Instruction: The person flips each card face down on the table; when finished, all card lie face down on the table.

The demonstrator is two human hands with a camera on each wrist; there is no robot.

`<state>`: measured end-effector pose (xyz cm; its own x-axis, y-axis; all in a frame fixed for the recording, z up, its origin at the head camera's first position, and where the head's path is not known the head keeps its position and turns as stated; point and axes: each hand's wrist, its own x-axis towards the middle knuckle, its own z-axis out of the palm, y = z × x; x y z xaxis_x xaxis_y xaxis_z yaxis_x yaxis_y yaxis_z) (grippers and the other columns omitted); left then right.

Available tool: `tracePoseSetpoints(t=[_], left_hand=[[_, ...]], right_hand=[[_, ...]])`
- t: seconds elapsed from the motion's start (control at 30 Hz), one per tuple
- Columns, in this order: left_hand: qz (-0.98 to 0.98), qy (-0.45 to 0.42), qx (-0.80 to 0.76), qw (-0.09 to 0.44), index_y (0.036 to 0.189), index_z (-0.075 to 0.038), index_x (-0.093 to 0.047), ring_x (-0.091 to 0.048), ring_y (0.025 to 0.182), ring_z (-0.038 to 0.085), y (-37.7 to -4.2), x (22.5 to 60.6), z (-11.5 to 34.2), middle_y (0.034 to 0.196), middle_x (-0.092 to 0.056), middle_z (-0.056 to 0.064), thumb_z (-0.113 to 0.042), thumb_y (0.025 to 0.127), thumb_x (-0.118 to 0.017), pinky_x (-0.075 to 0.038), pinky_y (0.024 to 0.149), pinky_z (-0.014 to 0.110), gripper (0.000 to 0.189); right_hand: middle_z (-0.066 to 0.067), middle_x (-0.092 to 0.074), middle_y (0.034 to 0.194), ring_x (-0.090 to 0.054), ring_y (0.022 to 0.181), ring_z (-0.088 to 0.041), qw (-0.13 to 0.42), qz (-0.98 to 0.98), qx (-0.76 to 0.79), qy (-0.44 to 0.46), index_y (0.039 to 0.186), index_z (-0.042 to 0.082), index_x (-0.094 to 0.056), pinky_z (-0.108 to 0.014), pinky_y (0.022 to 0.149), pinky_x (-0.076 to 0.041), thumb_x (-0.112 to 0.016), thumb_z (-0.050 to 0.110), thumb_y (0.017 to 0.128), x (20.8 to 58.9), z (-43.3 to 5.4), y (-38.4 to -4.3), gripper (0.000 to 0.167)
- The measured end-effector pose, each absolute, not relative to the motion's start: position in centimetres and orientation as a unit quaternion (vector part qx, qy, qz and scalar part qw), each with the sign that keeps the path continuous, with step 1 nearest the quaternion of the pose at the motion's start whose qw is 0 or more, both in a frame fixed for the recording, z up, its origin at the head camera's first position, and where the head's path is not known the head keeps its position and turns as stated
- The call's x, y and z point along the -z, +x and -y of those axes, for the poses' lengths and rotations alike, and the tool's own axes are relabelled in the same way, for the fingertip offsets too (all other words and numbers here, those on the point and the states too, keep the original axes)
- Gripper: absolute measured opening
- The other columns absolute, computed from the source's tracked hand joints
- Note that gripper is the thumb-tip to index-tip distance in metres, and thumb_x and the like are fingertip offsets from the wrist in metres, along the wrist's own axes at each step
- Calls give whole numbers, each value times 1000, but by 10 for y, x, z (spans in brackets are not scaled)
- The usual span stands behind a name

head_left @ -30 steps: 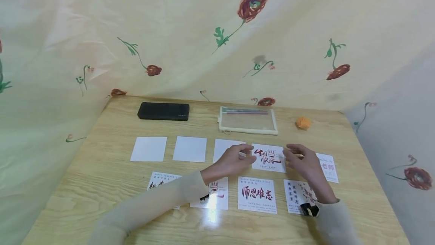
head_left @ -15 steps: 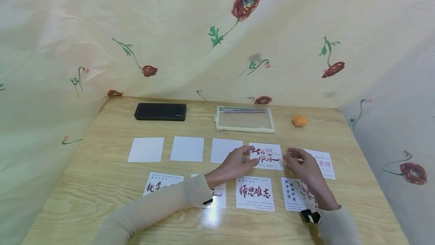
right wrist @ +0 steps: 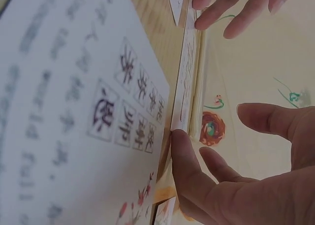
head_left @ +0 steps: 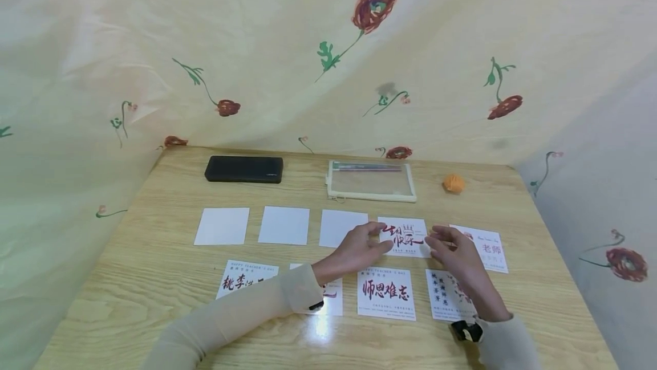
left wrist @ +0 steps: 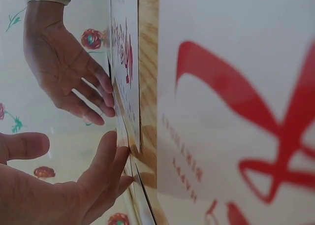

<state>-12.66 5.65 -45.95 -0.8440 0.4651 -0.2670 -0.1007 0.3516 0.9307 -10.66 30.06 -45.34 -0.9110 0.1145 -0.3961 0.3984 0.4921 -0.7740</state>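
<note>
A white card with red brush lettering and a cake drawing (head_left: 405, 238) lies flat in the back row, between my two hands. My left hand (head_left: 359, 247) reaches over its left edge, fingers loosely bent and thumb apart. At the card's right edge is my right hand (head_left: 458, 251); in the right wrist view one fingertip (right wrist: 181, 139) meets the card's edge (right wrist: 184, 87), while the thumb stands away. Neither hand grips anything. Partly behind the right hand, a tilted card with pink lettering (head_left: 491, 249) lies at the row's right end.
Three blank white cards (head_left: 222, 226) continue the back row leftward. A front row holds several printed cards, one with red lettering (head_left: 386, 295); the left forearm covers parts of two. Behind stand a black case (head_left: 243, 169), a clear zip pouch (head_left: 372, 182) and an orange lump (head_left: 454, 183).
My left hand has shifted slightly right, farther over the card's left edge. The right hand stays by the right edge. The head view has moved a little.
</note>
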Motion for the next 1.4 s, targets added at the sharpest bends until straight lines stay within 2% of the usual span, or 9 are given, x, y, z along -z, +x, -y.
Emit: tracePoseSetpoints(t=[0.27, 0.4, 0.6, 0.73, 0.83, 1.0, 1.13, 1.23, 1.4], left_hand=[[-779, 118, -557, 261, 155, -13, -49, -65, 132, 27, -124, 459, -57, 158, -53, 11, -39, 104, -60, -56, 106, 43, 58], [-781, 122, -555, 258, 155, -14, -49, -65, 132, 26, -124, 459, -57, 157, -55, 8, -40, 104, -61, -57, 105, 41, 58], [-788, 129, -545, 255, 155, -15, -50, -67, 129, 25, -125, 460, -58, 152, -59, 13, -43, 104, -60, -58, 103, 41, 58], [-793, 128, -545, 241, 152, -14, -53, -70, 124, 28, -126, 459, -60, 153, -57, 16, -44, 105, -60, -58, 103, 42, 56], [-793, 124, -551, 229, 149, -15, -55, -70, 123, 29, -127, 460, -62, 150, -59, 16, -47, 104, -59, -56, 106, 44, 55], [-787, 130, -567, 207, 145, -17, -60, -67, 128, 25, -129, 460, -66, 148, -63, 7, -52, 104, -57, -52, 109, 39, 54], [-751, 127, -613, 210, 141, -16, -63, -77, 107, 25, -130, 459, -69, 139, -68, 4, -49, 104, -59, -60, 91, 33, 49], [-707, 124, -661, 220, 137, -16, -65, -79, 96, 22, -129, 459, -71, 135, -69, 4, -43, 104, -63, -64, 82, 36, 43], [-681, 145, -689, 202, 138, -16, -66, -77, 105, 14, -129, 457, -73, 135, -70, 3, -37, 103, -66, -63, 90, 35, 41]], right_hand=[[-26, -43, 155, -58, 135, -38, 147, -838, 499, 165, 160, 0, -34, -22, 94, -60, -51, 34, 111, 456, -303, -110, 62], [-23, -45, 154, -66, 122, -26, 147, -836, 500, 171, 159, 1, -35, -20, 91, -59, -52, 35, 110, 455, -303, -112, 62], [-20, -47, 156, -66, 118, -19, 152, -838, 497, 168, 161, 8, -34, -21, 92, -55, -50, 46, 109, 447, -306, -111, 66], [-21, -50, 156, -65, 108, -2, 136, -827, 525, 149, 162, 8, -34, -18, 90, -57, -47, 47, 110, 442, -305, -110, 66], [-11, -59, 145, -64, 104, 5, 125, -804, 566, 132, 160, 9, -37, -18, 89, -57, -43, 47, 111, 440, -304, -110, 63], [13, -62, 125, -66, 107, 2, 128, -777, 608, 98, 156, 3, -41, -21, 89, -59, -39, 43, 113, 441, -298, -109, 59], [-4, -64, 138, -66, 104, 3, 140, -789, 591, 94, 155, 1, -42, -22, 89, -59, -43, 34, 114, 446, -290, -110, 53], [-20, -58, 148, -67, 103, 1, 150, -797, 578, 93, 154, 2, -44, -23, 90, -59, -47, 31, 113, 449, -283, -111, 52], [-23, -47, 158, -64, 123, -18, 168, -804, 565, 76, 157, 2, -40, -26, 98, -58, -54, 42, 109, 450, -276, -110, 64]])
